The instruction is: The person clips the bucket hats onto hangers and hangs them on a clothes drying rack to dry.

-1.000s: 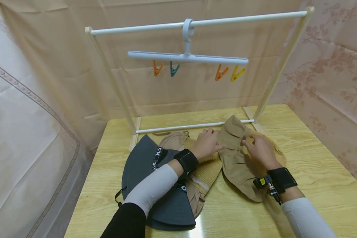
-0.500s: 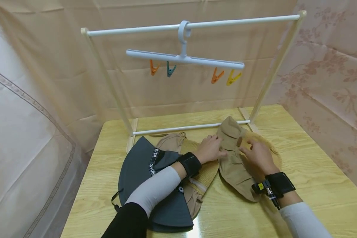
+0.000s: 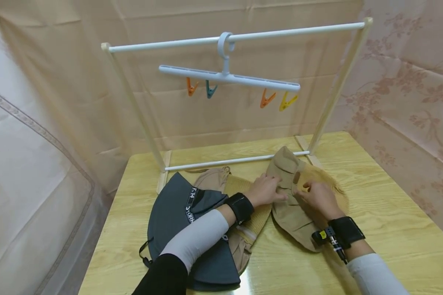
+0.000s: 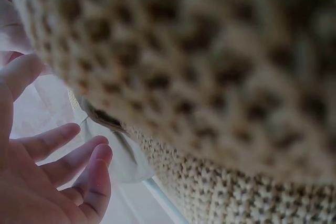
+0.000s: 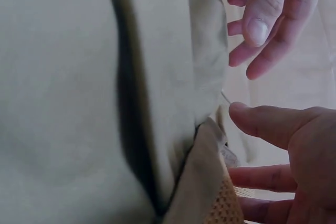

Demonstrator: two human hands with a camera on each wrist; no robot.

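My left hand is at the left edge of a khaki sun hat with woven straw at its right. Its fingers look loosely bent and spread in the left wrist view, beside coarse woven straw. Over the hat's right half is my right hand, near a small brown tab. The thumb and fingers of that hand stand apart in the right wrist view, close to the cloth. Contact with the cloth is hard to judge.
A dark grey wide-brimmed hat and another tan hat with straw weave lie overlapped at left. Behind stands a white rack with a pale blue hanger bearing several coloured clips. The wooden table extends right.
The head view has shifted slightly. My right thumb has slid a little down from the brown tab, and my left hand's fingers have shifted slightly against the khaki hat. The hats stay put.
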